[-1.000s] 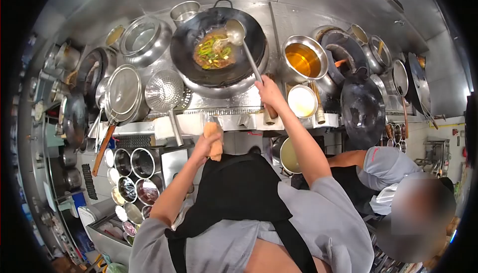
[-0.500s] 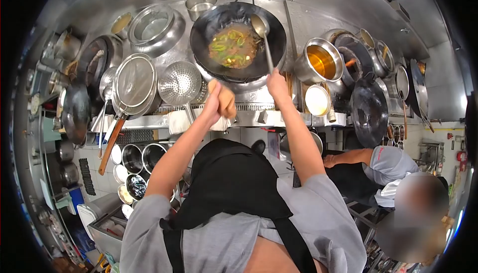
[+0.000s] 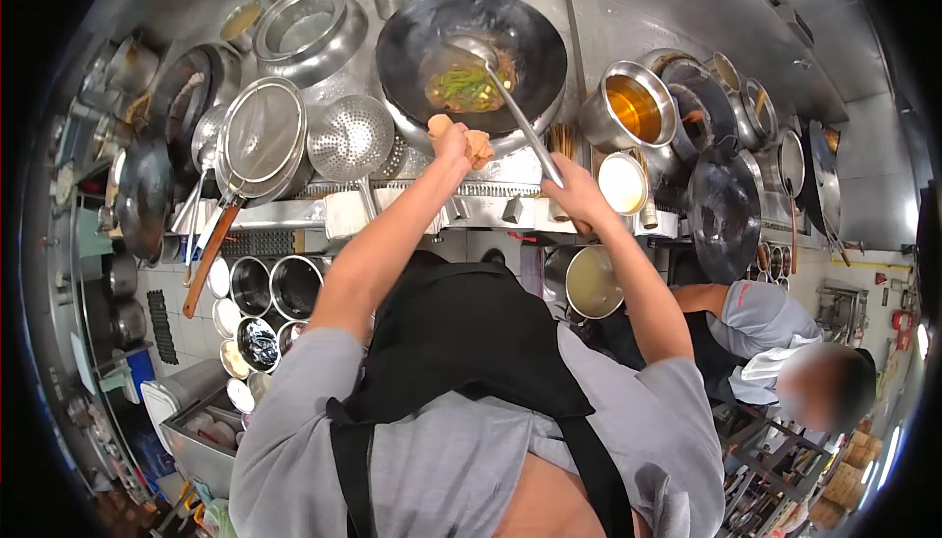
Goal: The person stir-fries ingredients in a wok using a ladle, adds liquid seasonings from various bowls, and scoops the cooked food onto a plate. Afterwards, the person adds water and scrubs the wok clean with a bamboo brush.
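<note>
A black wok (image 3: 402, 57) sits on the stove, with green vegetable pieces (image 3: 469, 84) in brown sauce inside it. My right hand (image 3: 579, 194) is wrapped round the long handle of a metal ladle (image 3: 510, 103), whose bowl rests among the food. At the wok's near edge my left hand (image 3: 450, 142) is closed on a folded orange-tan cloth (image 3: 478, 149); whether the cloth touches the rim or an ear of the wok I cannot tell.
Left of the wok lie a perforated skimmer (image 3: 349, 138) and a round mesh strainer (image 3: 261, 135). To the right stand a pot of amber liquid (image 3: 634, 109) and a white-filled container (image 3: 622, 184). Another person (image 3: 765, 322) is at the lower right.
My left hand has moved with the cloth up to the wok's near edge. The ladle's bowl has come from the wok's right side into the food, and my right hand has drawn back toward me.
</note>
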A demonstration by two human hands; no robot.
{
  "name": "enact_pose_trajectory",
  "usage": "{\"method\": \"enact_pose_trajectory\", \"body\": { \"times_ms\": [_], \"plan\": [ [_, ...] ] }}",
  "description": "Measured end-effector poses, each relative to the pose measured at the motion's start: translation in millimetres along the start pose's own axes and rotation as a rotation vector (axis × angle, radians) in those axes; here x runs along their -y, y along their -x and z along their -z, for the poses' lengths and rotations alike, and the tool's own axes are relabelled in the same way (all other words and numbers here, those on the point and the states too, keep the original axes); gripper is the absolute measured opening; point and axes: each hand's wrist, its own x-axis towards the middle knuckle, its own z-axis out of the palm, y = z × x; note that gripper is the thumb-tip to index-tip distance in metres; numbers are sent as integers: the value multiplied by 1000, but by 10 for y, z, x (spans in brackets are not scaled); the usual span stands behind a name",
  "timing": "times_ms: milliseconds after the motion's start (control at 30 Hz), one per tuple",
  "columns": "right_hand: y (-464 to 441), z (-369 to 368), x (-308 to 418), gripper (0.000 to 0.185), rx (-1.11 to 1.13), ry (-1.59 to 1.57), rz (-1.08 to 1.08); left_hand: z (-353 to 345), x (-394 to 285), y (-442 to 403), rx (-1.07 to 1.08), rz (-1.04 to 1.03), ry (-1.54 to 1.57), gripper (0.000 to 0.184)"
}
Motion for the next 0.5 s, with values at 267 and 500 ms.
{"method": "enact_pose_trajectory", "body": {
  "times_ms": [267,500],
  "plan": [
    [436,267,-117,49,75,334,-13,128,-81,764,49,-60,-204,13],
    [444,459,15,56,23,-174,28,563,250,1194,-123,-11,-181,9]
  ]
}}
